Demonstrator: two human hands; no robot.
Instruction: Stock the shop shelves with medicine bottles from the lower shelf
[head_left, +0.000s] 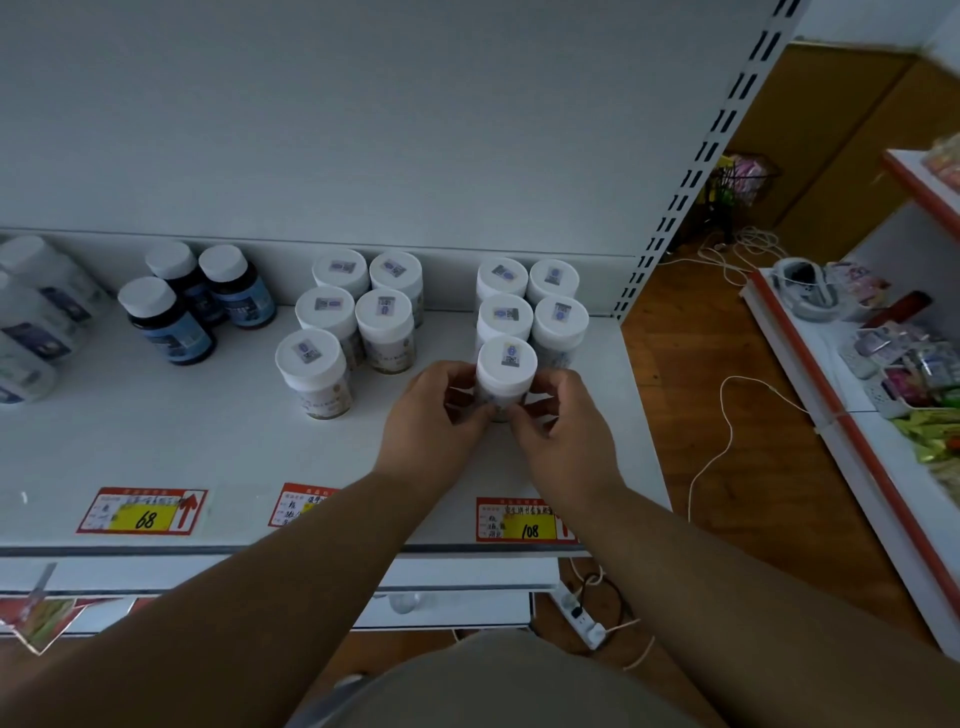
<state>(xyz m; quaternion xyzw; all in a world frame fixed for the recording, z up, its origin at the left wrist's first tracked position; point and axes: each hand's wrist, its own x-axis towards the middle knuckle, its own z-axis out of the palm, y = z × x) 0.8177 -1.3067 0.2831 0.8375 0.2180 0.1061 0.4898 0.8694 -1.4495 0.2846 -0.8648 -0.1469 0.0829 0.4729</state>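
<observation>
Both my hands, left hand (434, 408) and right hand (563, 415), fingers clamped on front white-capped bottle (505, 376); a nudge risks toppling neighbouring bottles (558, 325).

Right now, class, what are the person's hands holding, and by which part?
Both hands, left hand and right hand, grip one white-capped bottle by its body below the cap, at the front of the right-hand cluster.

Dim, cool light. White back panel (363, 119) behind shelf, perforated upright (711, 156) at its right edge. Wooden floor (675, 395) with loose white cable (727, 431); power strip (584, 621) lower down. Brown wall panelling (831, 130) beyond. Red-trimmed white rack (841, 410) at right.
</observation>
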